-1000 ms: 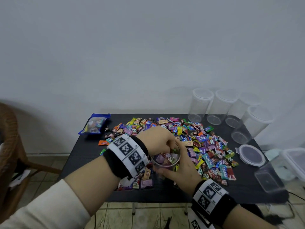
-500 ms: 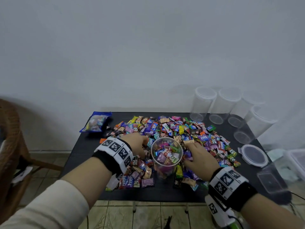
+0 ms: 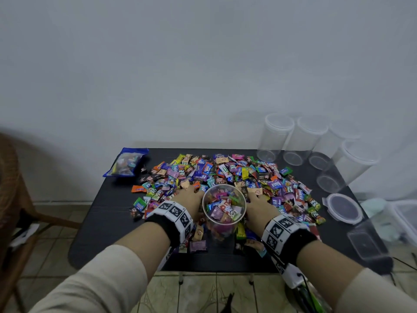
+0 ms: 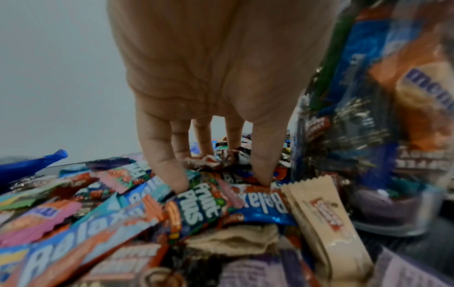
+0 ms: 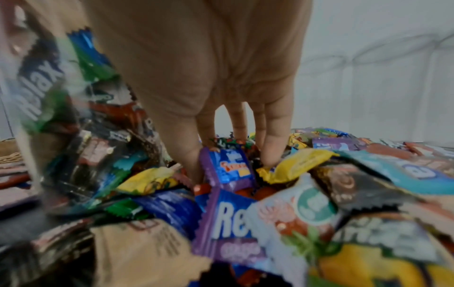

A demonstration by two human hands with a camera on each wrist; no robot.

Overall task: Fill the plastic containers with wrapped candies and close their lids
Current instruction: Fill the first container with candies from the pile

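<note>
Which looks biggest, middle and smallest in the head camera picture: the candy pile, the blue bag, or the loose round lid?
1. The candy pile, by far the largest.
2 and 3. The blue bag and the loose round lid look about alike. The bag lies farther back, so I won't rank them.

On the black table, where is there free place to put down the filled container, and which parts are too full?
Bare black table shows along the left side, between the blue bag and the near edge, and in a strip along the near edge below the candies. The middle is crowded with the candy pile. The right side holds empty containers and a loose lid.
</note>
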